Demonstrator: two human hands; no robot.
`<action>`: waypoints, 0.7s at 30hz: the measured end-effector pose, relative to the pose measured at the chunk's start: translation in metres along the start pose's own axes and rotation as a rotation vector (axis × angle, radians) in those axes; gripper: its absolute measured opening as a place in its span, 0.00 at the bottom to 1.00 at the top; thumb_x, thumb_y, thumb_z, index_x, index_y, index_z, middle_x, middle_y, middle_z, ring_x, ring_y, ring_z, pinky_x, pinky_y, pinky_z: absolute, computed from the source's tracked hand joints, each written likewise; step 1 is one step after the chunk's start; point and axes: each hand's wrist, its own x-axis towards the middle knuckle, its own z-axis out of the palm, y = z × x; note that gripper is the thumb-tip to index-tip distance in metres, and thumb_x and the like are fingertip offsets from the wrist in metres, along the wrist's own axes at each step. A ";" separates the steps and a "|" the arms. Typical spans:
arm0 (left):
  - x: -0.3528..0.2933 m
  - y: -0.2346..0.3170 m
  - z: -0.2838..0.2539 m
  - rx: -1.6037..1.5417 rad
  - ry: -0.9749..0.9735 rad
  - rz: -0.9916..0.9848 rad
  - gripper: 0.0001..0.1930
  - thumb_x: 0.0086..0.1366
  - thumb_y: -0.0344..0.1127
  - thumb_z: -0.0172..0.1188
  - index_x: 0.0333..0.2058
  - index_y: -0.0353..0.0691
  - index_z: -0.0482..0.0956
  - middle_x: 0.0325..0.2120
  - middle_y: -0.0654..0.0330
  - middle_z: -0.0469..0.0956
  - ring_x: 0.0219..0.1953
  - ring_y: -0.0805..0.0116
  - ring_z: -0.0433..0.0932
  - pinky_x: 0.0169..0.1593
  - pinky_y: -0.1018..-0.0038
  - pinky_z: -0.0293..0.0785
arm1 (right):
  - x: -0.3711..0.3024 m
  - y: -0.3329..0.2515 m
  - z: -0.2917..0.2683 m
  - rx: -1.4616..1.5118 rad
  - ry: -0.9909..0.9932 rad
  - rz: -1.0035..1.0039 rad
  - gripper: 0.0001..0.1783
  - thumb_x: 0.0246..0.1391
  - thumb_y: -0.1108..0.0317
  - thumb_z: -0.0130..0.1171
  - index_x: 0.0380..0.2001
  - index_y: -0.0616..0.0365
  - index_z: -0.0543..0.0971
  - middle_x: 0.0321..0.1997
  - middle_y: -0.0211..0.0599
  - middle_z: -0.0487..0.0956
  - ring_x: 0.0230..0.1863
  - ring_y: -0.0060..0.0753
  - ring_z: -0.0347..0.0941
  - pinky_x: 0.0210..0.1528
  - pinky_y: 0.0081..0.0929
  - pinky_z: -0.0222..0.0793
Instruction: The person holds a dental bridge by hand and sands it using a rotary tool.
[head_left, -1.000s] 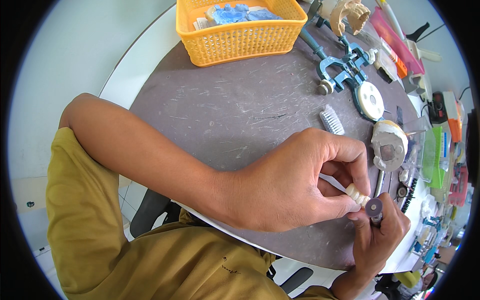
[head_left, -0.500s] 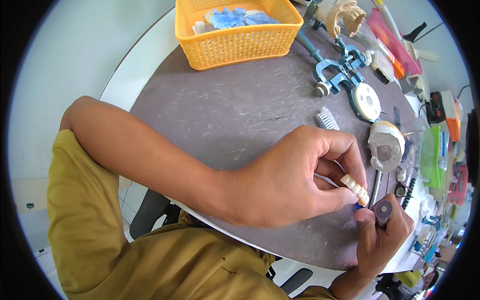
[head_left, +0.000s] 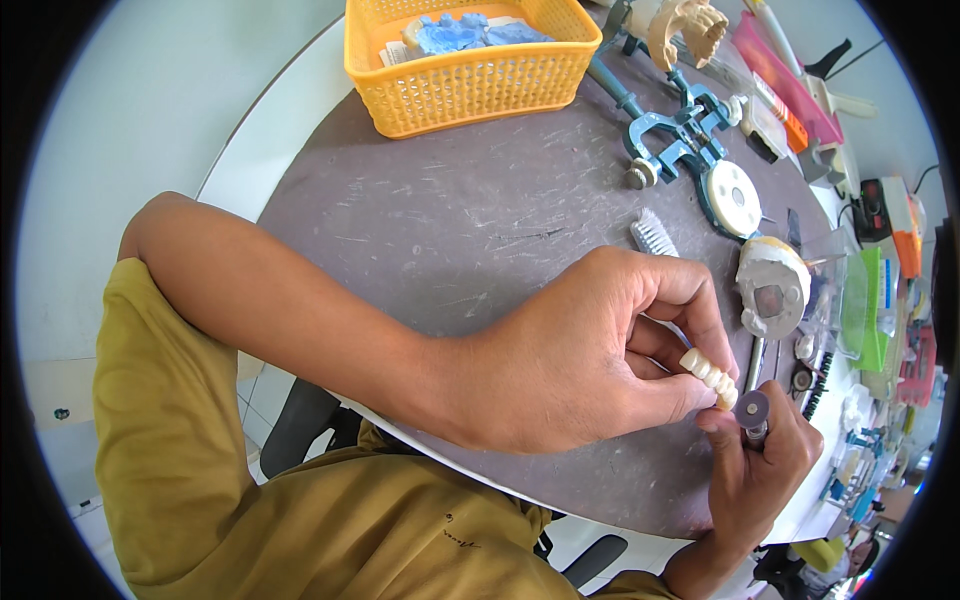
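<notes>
Between the thumb and fingertips of my left hand (head_left: 590,365) sits a cream-white dental bridge (head_left: 708,377), a short row of joined teeth. My right hand (head_left: 765,460) is closed round a grey pen-like handpiece (head_left: 753,412), its round end facing up. The tool's working tip is hidden by my fingers. Both hands meet over the right part of the table, with the right thumb close beside the lower end of the bridge. Beyond my left hand lies a white-bristled brush (head_left: 654,233). A plaster dental cast (head_left: 773,290) rests to the right of my left fingers.
A yellow basket (head_left: 470,100) with blue moulded pieces (head_left: 450,36) stands at the far edge of the grey table (head_left: 400,190). A blue-green articulator (head_left: 680,140) lies to its right, near a beige tooth model (head_left: 690,35). A green holder (head_left: 872,310) and several tools crowd the right side.
The handpiece in my right hand has shifted slightly left and up, closer to the bridge, and its tilt has changed. My left hand keeps its pinch almost in place.
</notes>
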 end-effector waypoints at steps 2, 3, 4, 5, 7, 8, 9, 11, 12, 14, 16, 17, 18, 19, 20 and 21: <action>0.000 0.000 -0.001 0.001 0.002 0.000 0.05 0.59 0.22 0.58 0.33 0.31 0.71 0.32 0.56 0.77 0.37 0.71 0.80 0.44 0.78 0.77 | 0.000 0.000 0.000 -0.010 -0.013 -0.001 0.31 0.45 0.46 0.66 0.17 0.62 0.63 0.14 0.30 0.54 0.17 0.25 0.48 0.19 0.26 0.43; 0.000 -0.001 -0.001 0.002 -0.002 0.012 0.05 0.58 0.21 0.58 0.33 0.31 0.71 0.32 0.56 0.77 0.37 0.71 0.80 0.44 0.78 0.77 | 0.000 0.000 0.000 -0.016 -0.019 -0.001 0.31 0.45 0.47 0.66 0.17 0.62 0.63 0.14 0.30 0.55 0.16 0.25 0.48 0.19 0.26 0.44; 0.001 -0.002 -0.001 0.002 -0.006 0.024 0.05 0.58 0.21 0.58 0.33 0.31 0.71 0.32 0.56 0.77 0.37 0.71 0.80 0.44 0.78 0.77 | 0.000 0.000 0.000 -0.020 -0.016 -0.002 0.31 0.45 0.47 0.67 0.17 0.62 0.63 0.14 0.30 0.55 0.16 0.25 0.48 0.19 0.26 0.44; 0.001 -0.003 -0.002 0.002 -0.011 0.036 0.05 0.58 0.21 0.58 0.33 0.31 0.71 0.32 0.56 0.77 0.37 0.71 0.80 0.44 0.78 0.77 | 0.000 0.001 0.001 -0.023 -0.013 -0.002 0.31 0.45 0.48 0.67 0.17 0.62 0.63 0.14 0.31 0.55 0.16 0.25 0.48 0.19 0.26 0.44; 0.001 -0.003 -0.001 0.000 -0.004 0.038 0.05 0.58 0.22 0.58 0.33 0.31 0.71 0.32 0.56 0.77 0.37 0.71 0.80 0.44 0.78 0.77 | 0.000 0.000 0.001 -0.021 -0.012 -0.004 0.30 0.44 0.49 0.67 0.17 0.62 0.63 0.14 0.31 0.55 0.16 0.26 0.48 0.19 0.26 0.44; 0.000 -0.003 -0.001 -0.001 -0.001 0.039 0.05 0.58 0.22 0.58 0.32 0.31 0.71 0.32 0.56 0.77 0.37 0.72 0.80 0.44 0.78 0.77 | 0.000 0.000 0.001 -0.016 -0.013 -0.003 0.30 0.44 0.49 0.67 0.17 0.62 0.63 0.14 0.31 0.55 0.16 0.26 0.48 0.19 0.26 0.44; 0.000 -0.004 -0.001 0.005 -0.003 0.044 0.05 0.58 0.22 0.58 0.32 0.31 0.71 0.32 0.56 0.77 0.37 0.72 0.80 0.44 0.78 0.77 | 0.001 -0.001 0.001 -0.012 -0.015 0.000 0.30 0.44 0.50 0.68 0.16 0.62 0.63 0.14 0.31 0.55 0.16 0.26 0.48 0.19 0.26 0.44; 0.001 -0.004 -0.001 0.016 -0.005 0.055 0.05 0.58 0.22 0.58 0.32 0.32 0.71 0.32 0.57 0.77 0.37 0.72 0.79 0.44 0.78 0.77 | 0.000 0.000 0.001 -0.009 -0.019 0.005 0.29 0.44 0.51 0.68 0.16 0.62 0.63 0.14 0.31 0.55 0.16 0.26 0.48 0.19 0.26 0.44; 0.001 -0.004 -0.002 0.024 -0.008 0.054 0.05 0.58 0.22 0.58 0.32 0.32 0.71 0.32 0.57 0.77 0.37 0.72 0.79 0.44 0.78 0.77 | 0.001 0.000 0.001 -0.007 -0.020 0.007 0.29 0.44 0.51 0.68 0.16 0.62 0.63 0.14 0.31 0.55 0.16 0.26 0.48 0.19 0.26 0.44; 0.001 -0.003 -0.002 0.039 -0.013 0.051 0.05 0.59 0.22 0.58 0.32 0.32 0.71 0.31 0.57 0.77 0.38 0.73 0.79 0.45 0.78 0.77 | 0.000 0.000 0.000 -0.016 -0.027 0.008 0.29 0.44 0.51 0.68 0.16 0.62 0.63 0.14 0.31 0.55 0.16 0.25 0.48 0.19 0.26 0.44; 0.001 -0.003 -0.001 0.030 -0.012 0.046 0.05 0.59 0.22 0.58 0.32 0.32 0.71 0.31 0.57 0.77 0.37 0.73 0.79 0.45 0.78 0.77 | 0.001 0.000 0.001 -0.016 -0.027 0.006 0.29 0.44 0.51 0.68 0.16 0.62 0.63 0.14 0.31 0.55 0.16 0.25 0.48 0.19 0.26 0.44; 0.001 -0.002 -0.001 0.026 -0.011 0.045 0.05 0.59 0.22 0.58 0.32 0.32 0.71 0.31 0.57 0.77 0.37 0.73 0.79 0.45 0.78 0.77 | 0.001 0.000 0.001 -0.011 -0.023 0.004 0.29 0.44 0.51 0.68 0.16 0.62 0.63 0.14 0.31 0.55 0.16 0.25 0.48 0.19 0.26 0.44; 0.001 -0.003 -0.002 0.030 -0.011 0.047 0.05 0.59 0.22 0.58 0.32 0.32 0.71 0.31 0.57 0.77 0.37 0.73 0.79 0.45 0.78 0.77 | 0.001 0.000 0.001 -0.007 -0.019 0.003 0.29 0.44 0.51 0.68 0.17 0.62 0.63 0.14 0.31 0.55 0.16 0.26 0.49 0.19 0.26 0.44; 0.001 -0.003 -0.002 0.034 -0.010 0.050 0.05 0.59 0.22 0.58 0.32 0.32 0.71 0.31 0.57 0.77 0.37 0.73 0.79 0.45 0.78 0.77 | 0.001 0.000 0.001 -0.010 -0.022 -0.002 0.29 0.44 0.51 0.68 0.17 0.62 0.63 0.14 0.31 0.56 0.16 0.26 0.49 0.19 0.26 0.44; 0.000 -0.003 -0.002 0.038 -0.010 0.053 0.05 0.59 0.22 0.58 0.32 0.32 0.71 0.31 0.57 0.77 0.37 0.73 0.79 0.45 0.78 0.77 | 0.001 0.001 0.001 -0.013 -0.026 -0.006 0.29 0.44 0.50 0.68 0.17 0.62 0.64 0.14 0.31 0.56 0.16 0.26 0.49 0.19 0.26 0.44; 0.001 -0.003 -0.002 0.033 -0.012 0.048 0.05 0.59 0.22 0.58 0.32 0.32 0.71 0.31 0.57 0.77 0.37 0.73 0.79 0.45 0.78 0.77 | 0.000 0.001 0.001 -0.016 -0.027 -0.008 0.29 0.44 0.50 0.68 0.17 0.62 0.64 0.14 0.31 0.56 0.16 0.26 0.49 0.18 0.26 0.45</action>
